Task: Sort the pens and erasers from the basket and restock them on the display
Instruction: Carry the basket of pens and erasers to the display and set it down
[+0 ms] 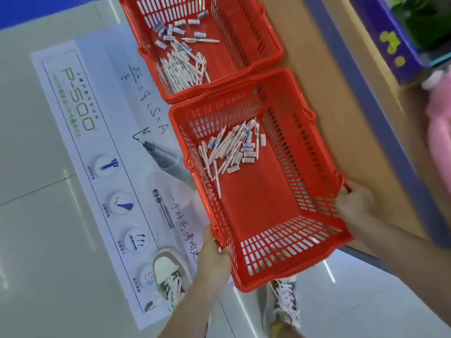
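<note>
A red plastic basket (273, 259) is held above the floor between my two hands. My left hand (214, 257) grips its near left rim and my right hand (355, 202) grips its right rim. Inside lie several white pens (219, 154) mixed with several small erasers (247, 152) in blue and white sleeves, gathered at the far end. A second red basket (266, 42) sits beyond it, holding more white pens (181, 70) and erasers (175, 30).
A large pen advertisement sticker (97, 147) covers the pale floor on the left. A brown display base (324, 76) with a blue edge runs along the right. My shoes (170, 272) stand below the basket. A purple box (388, 42) and a pink toy (439, 132) sit at the right.
</note>
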The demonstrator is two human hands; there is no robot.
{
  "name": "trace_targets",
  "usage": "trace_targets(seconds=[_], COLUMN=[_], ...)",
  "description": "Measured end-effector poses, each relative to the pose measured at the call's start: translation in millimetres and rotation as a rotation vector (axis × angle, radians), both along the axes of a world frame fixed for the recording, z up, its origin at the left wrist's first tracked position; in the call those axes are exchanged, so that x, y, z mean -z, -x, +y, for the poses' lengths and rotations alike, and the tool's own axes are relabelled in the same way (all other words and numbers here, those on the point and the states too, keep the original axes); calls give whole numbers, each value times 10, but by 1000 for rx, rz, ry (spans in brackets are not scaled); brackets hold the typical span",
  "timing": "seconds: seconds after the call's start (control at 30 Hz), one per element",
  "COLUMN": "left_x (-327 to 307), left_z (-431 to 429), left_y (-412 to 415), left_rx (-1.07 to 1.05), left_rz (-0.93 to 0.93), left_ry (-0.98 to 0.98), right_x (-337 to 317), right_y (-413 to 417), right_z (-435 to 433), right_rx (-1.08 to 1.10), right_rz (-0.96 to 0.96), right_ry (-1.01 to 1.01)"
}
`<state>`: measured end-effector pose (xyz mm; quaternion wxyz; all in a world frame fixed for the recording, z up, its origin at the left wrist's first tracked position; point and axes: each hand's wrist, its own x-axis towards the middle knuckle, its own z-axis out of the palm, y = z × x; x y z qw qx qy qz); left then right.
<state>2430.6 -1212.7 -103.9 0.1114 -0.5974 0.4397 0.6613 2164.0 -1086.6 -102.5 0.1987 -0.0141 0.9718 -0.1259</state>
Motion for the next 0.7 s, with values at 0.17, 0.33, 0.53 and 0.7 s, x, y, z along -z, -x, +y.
trace_targets(seconds=[0.17, 0.33, 0.53, 0.7], left_x=[39, -446, -1378, -2262], left_z=[40, -184, -793, -1577], left_y=[60, 151, -161, -453], left_rx=[104, 374, 338, 110], left_rz=[-3, -42, -1, 65], left_ry=[1, 186, 221, 272], right_x=[-150, -559, -1394, -2091], right_y=[-35, -463, -1046, -1472], right_z=[-147, -215, -574, -1276], right_rx=[53, 171, 485, 467], right_rz=[-67, -169, -345, -441], right_ry=[64, 261, 499, 594])
